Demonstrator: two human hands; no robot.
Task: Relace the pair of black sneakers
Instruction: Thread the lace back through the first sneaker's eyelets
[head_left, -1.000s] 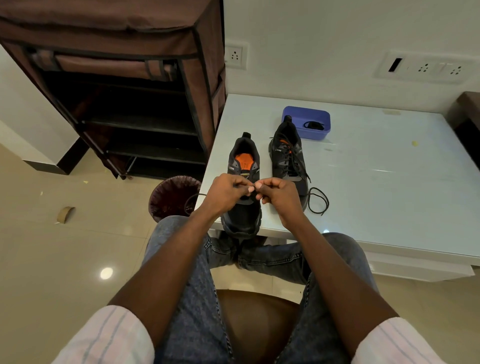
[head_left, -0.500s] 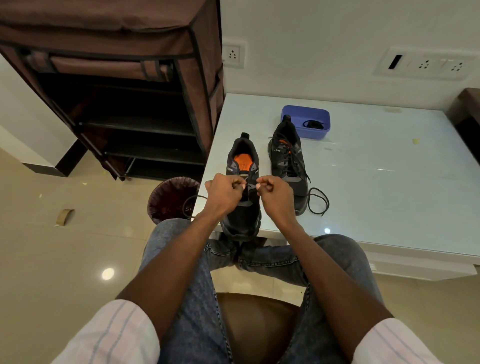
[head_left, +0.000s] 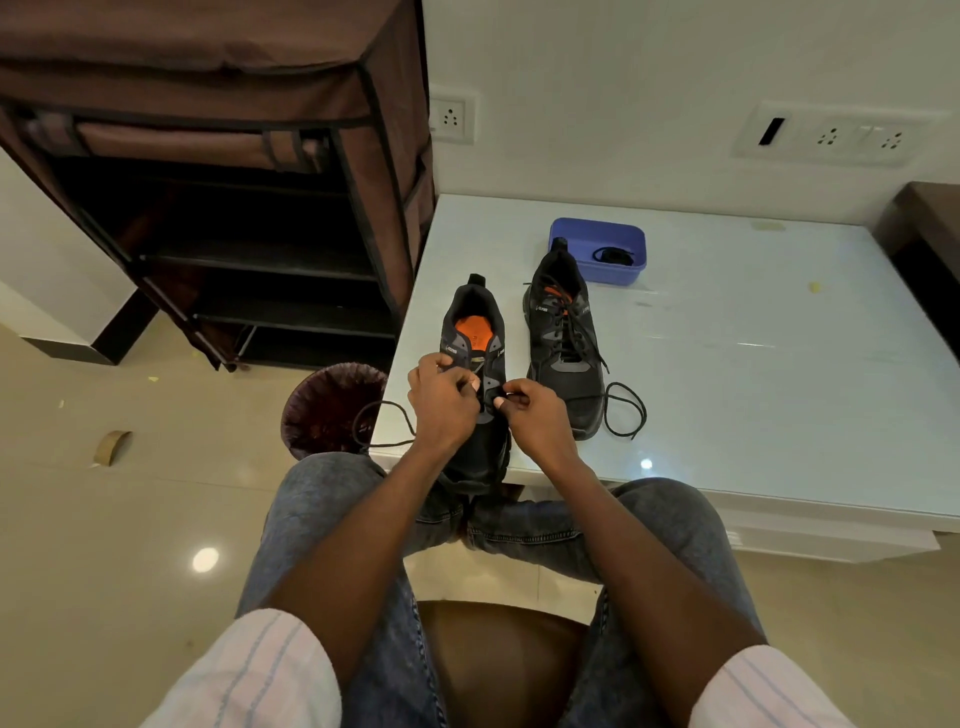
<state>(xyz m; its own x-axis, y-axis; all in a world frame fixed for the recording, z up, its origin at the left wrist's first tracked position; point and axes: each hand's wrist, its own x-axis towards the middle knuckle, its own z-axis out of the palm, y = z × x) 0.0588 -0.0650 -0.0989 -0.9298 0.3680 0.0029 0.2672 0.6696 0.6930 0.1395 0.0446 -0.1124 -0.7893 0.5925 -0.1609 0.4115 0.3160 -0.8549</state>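
Two black sneakers stand on the white table (head_left: 753, 364), toes toward me. The left sneaker (head_left: 475, 332) shows its orange insole and sits at the table's front edge. My left hand (head_left: 444, 402) and my right hand (head_left: 532, 415) are over its eyelets, each pinching the black lace (head_left: 382, 423), whose loop hangs off the table's left edge. The right sneaker (head_left: 563, 338) is laced, with its loose lace end (head_left: 626, 410) curled on the table beside its toe.
A blue tray (head_left: 597, 249) holding a dark bundle sits behind the right sneaker. A brown fabric shoe rack (head_left: 234, 182) stands to the left. A maroon bin (head_left: 332, 410) is on the floor by the table's corner. My knees are under the table edge.
My hands have shifted slightly apart over the left sneaker's eyelets, and the lace loop now hangs further out to the left.
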